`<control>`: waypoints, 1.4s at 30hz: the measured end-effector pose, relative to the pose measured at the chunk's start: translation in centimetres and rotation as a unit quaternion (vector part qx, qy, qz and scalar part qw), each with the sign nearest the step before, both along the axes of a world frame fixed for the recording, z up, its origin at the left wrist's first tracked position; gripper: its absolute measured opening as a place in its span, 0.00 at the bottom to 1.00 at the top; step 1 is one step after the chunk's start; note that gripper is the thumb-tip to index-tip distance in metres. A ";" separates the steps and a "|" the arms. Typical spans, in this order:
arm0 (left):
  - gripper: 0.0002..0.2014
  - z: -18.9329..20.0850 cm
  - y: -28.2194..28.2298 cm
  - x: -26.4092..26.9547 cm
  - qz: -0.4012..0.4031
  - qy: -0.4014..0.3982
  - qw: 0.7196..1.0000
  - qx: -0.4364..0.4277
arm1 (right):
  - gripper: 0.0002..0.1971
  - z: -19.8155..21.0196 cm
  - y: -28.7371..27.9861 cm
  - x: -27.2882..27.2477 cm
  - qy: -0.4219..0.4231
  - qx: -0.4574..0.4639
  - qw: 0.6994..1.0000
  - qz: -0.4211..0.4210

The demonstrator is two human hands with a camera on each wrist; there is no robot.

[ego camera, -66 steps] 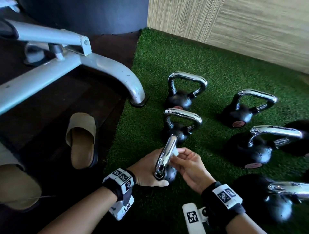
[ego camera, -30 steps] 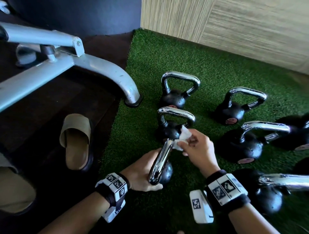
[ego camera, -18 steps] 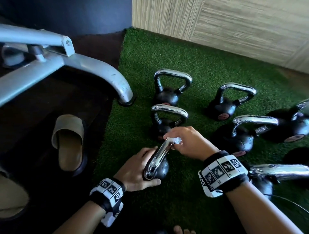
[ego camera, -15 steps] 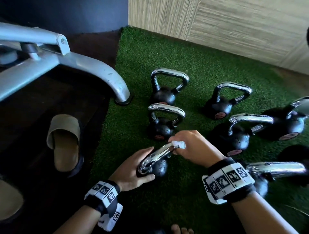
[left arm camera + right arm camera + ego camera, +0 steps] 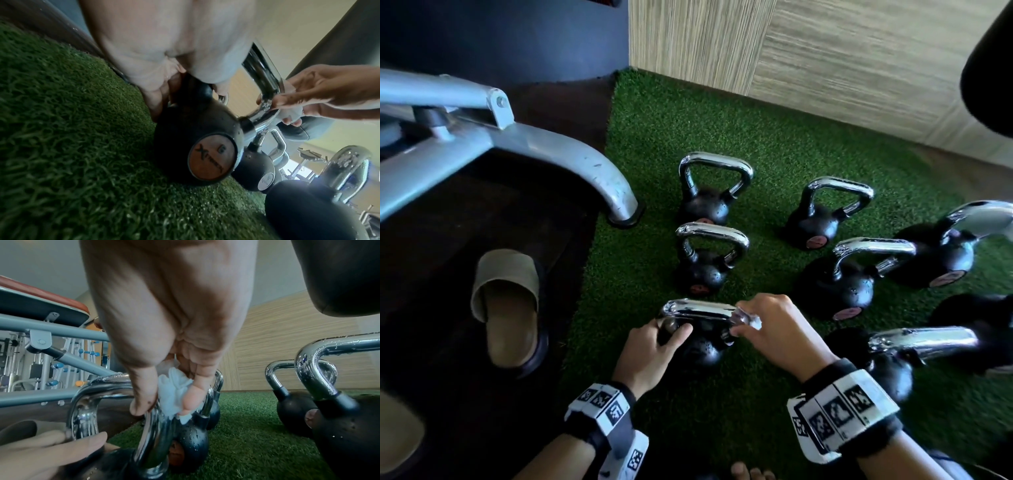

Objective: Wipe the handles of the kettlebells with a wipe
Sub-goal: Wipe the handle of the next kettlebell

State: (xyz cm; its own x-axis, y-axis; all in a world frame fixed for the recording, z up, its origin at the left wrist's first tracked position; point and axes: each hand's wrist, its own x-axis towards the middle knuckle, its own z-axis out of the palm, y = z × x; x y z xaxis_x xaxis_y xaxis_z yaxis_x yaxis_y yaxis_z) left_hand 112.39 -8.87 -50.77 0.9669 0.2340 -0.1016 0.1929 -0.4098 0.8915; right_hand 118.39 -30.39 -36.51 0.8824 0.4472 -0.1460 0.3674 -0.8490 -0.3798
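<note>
The head view looks steeply down on the turf, while both wrist views sit low beside the near kettlebell, which all three share.

Green turf mat carries black kettlebells w/ chrome handles: one at 12 o'clock, one behind it at ctr, nearest at 6, others at 3. Dark floor at 9 bears a tan slipper and grey bench leg.

Probably gym: kettlebells, bench frame.
</note>
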 end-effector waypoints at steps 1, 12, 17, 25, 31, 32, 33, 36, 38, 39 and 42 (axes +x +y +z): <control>0.24 0.0 0.1 -0.2 -0.003 0.004 1.000 0.003 | 0.08 0.1 0.1 -0.2 0.006 0.005 1.000 -0.005; 0.20 9.1 7.9 5.8 -0.281 0.162 0.928 0.184 | 0.15 6.3 -1.8 2.4 0.010 0.061 0.997 -0.050; 0.24 11.4 9.8 12.4 -0.214 0.147 0.945 0.199 | 0.19 8.0 -0.1 7.2 -0.048 0.161 0.983 -0.077; 0.32 7.6 9.6 16.6 -0.154 0.182 0.969 0.070 | 0.11 6.0 2.2 12.2 -0.041 0.216 0.972 -0.080; 0.39 4.5 7.5 18.8 -0.184 0.133 0.974 -0.015 | 0.13 4.4 1.9 13.9 -0.033 0.219 0.970 -0.098; 0.41 4.0 7.1 19.4 -0.198 0.123 0.972 -0.007 | 0.13 4.1 2.1 14.2 -0.035 0.219 0.970 -0.098; 0.43 3.7 6.8 20.1 -0.216 0.110 0.970 0.000 | 0.13 3.9 2.4 14.5 -0.037 0.217 0.970 -0.098; 0.42 2.2 5.7 21.0 -0.266 0.089 0.960 0.009 | 0.09 3.6 3.3 14.8 -0.062 0.201 0.975 -0.075; 0.36 1.0 5.2 20.8 -0.273 0.083 0.958 0.030 | 0.07 3.1 4.0 14.9 -0.080 0.188 0.978 -0.044; 0.36 0.5 5.0 20.7 -0.271 0.084 0.958 0.035 | 0.07 2.8 4.3 14.9 -0.080 0.183 0.979 -0.032; 0.40 -0.4 4.8 20.6 -0.288 0.056 0.955 0.037 | 0.08 1.7 5.2 14.9 -0.073 0.157 0.985 -0.013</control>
State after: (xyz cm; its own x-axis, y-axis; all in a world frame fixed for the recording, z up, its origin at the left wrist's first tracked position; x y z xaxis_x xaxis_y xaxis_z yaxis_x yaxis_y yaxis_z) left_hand 132.98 -4.07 -51.18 0.9215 -0.3228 -0.2158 0.0089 -0.5381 0.8429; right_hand 133.29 -25.23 -34.83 0.8960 0.4264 0.1241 0.4162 -0.7087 -0.5697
